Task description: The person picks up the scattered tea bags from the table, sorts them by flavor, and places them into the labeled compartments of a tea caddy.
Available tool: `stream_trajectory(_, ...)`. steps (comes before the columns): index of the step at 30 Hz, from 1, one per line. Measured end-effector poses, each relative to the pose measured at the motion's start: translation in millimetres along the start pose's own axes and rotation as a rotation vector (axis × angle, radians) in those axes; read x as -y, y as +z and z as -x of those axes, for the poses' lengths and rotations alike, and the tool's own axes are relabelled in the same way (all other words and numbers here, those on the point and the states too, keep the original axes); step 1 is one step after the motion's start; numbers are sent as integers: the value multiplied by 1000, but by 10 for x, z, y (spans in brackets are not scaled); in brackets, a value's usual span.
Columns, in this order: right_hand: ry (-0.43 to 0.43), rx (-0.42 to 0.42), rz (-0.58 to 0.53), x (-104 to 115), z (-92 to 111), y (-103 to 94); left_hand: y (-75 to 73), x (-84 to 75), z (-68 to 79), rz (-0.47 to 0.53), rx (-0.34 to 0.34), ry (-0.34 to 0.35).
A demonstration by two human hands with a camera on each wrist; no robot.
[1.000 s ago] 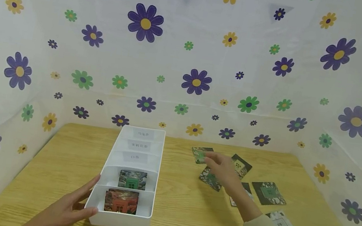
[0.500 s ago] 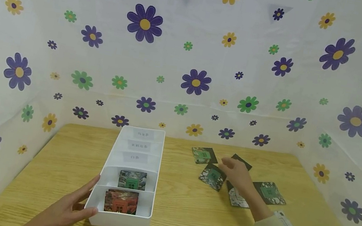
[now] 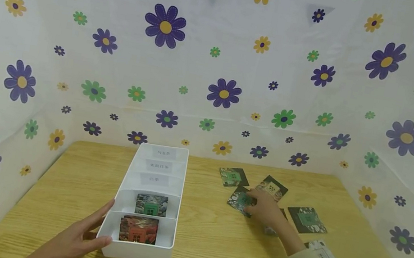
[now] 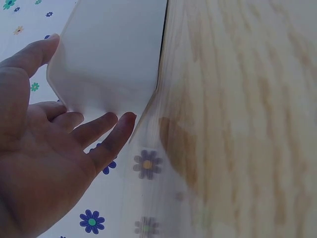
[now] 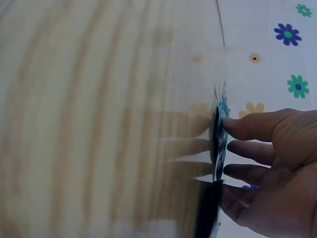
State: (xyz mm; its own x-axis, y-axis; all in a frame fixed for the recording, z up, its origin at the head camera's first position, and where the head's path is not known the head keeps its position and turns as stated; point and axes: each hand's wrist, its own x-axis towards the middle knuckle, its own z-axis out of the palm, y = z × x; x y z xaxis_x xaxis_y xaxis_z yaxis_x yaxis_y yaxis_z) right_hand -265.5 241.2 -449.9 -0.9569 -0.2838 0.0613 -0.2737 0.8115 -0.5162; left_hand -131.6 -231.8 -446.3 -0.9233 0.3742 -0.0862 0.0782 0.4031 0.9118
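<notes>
The dark packet (image 3: 238, 198) is on the bench (image 3: 197, 237), to the right of the box (image 3: 137, 252). The right hand (image 3: 267, 210) is over one side of it. Its fingers and thumb are apart, with the tips at the packet, so the grip does not look clamped. I cannot tell how hard it presses.

The packet is thin and small, so it should be very light. It will likely bend a bit but not break. Its top may be a little slippery, and the bench looks shiny, so a push could make it slide. The best place to take hold is two edges, with the thumb on one and the fingers on the other. Squeezing hard could crease it. The yellow packet (image 3: 272, 187) is just beside it, so the fingers could bump that one.

The left hand (image 3: 76, 235) touches the near left corner of the box, thumb and fingers spread. The box looks stiff and should slide easily.
</notes>
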Motion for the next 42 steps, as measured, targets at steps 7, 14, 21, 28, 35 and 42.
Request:
stream_trajectory(7, -76, -39, 155, 45, -10, 75, 0, -11, 1, -3, 7, 10)
stream_trajectory(14, -94, -43, 206, 129, -14, 100, 0, 5, -1, 27, 21, 27)
stream_trajectory(21, -64, 30, 208, 201, 10, 97, 3, 19, -14, 17, 16, 13)
stream_trajectory(28, -110, 17, 224, 245, -18, 97, -5, 19, -16, 27, 27, 18)
stream_trajectory(35, -90, 59, 163, 245, 2, 120, -8, 17, -3, 31, 28, 20)
stream_trajectory(42, -152, 82, 243, 265, 11, 123, -5, 14, -2, 36, 27, 16)
